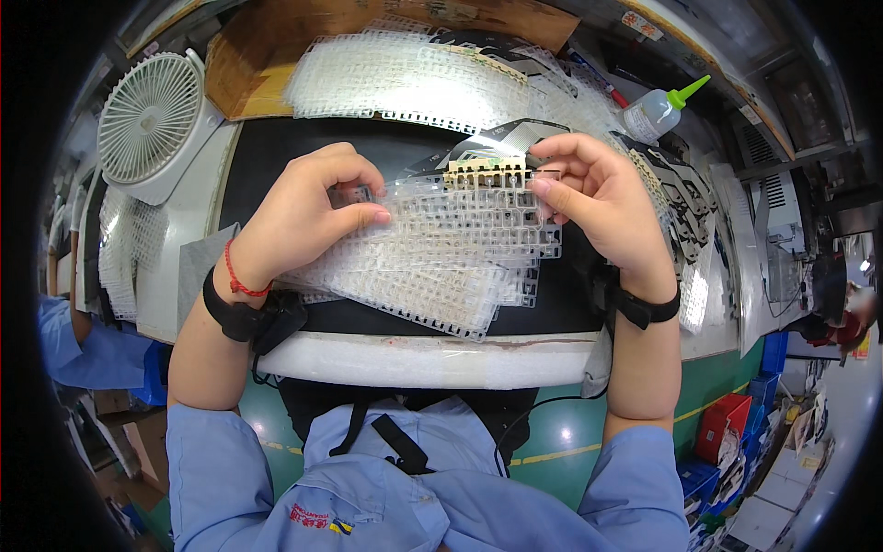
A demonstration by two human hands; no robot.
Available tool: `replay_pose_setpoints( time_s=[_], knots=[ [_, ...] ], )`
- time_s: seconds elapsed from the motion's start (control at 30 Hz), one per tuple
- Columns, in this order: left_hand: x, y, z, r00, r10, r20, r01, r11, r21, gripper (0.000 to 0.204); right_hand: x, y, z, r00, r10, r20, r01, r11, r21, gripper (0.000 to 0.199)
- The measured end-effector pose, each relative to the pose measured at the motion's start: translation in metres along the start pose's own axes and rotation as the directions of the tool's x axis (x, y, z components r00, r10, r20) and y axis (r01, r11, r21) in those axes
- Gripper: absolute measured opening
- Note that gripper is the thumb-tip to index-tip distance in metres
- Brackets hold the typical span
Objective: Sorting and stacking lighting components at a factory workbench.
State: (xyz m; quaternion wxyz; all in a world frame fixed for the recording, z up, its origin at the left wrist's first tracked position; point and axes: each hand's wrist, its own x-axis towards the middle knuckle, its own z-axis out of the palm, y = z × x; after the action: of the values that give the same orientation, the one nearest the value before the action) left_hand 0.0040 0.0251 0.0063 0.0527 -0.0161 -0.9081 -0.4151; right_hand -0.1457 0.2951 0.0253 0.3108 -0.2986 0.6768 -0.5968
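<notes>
A black mat covered the bench (395, 354) in a crowded workshop. Near its front edge, the left hand (308, 212) pinched a stack of clear plastic grid trays (441, 253), while the right hand (593, 193) gripped a tan component strip (486, 171) at the stack's far edge. A white fan (150, 120) stood at the far left corner, a glue bottle (658, 110) far right.

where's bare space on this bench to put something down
Bare black mat shows between the white fan and the left hand; a white foam edge strip lies bare nearest the body. The middle is crowded with clear mesh trays, more trays stacked behind, right hand on them.
</notes>
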Motion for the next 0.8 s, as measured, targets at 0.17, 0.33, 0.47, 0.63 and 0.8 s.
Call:
replay_pose_setpoints(
  time_s=[0.17,0.33,0.47,0.63,0.8],
  knots=[
    [0.0,-0.001,0.0,1.0,0.001,-0.002,-0.001,1.0,0.0,0.021,0.0,0.0,0.001,1.0,-0.009,-0.01,0.009,1.0,-0.005,0.026],
    [0.0,0.0,-0.001,1.0,-0.023,0.013,0.023,1.0,0.007,0.025,0.0,0.003,0.0,0.985,-0.151,-0.086,0.141,0.984,-0.111,0.02],
    [-0.002,-0.002,0.001,1.0,-0.004,-0.012,0.004,1.0,0.028,0.038,-0.004,-0.005,-0.008,0.857,-0.396,-0.329,0.305,0.906,-0.294,0.015],
    [-0.002,-0.002,0.0,1.0,0.003,-0.003,-0.003,1.0,0.025,0.041,0.0,-0.005,-0.031,0.673,-0.425,-0.605,0.336,0.905,-0.262,0.014],
    [-0.002,0.0,-0.002,0.997,-0.012,0.082,0.012,1.0,-0.007,0.033,0.001,-0.001,-0.052,0.596,-0.38,-0.708,0.35,0.916,-0.197,0.017]
  ],
)
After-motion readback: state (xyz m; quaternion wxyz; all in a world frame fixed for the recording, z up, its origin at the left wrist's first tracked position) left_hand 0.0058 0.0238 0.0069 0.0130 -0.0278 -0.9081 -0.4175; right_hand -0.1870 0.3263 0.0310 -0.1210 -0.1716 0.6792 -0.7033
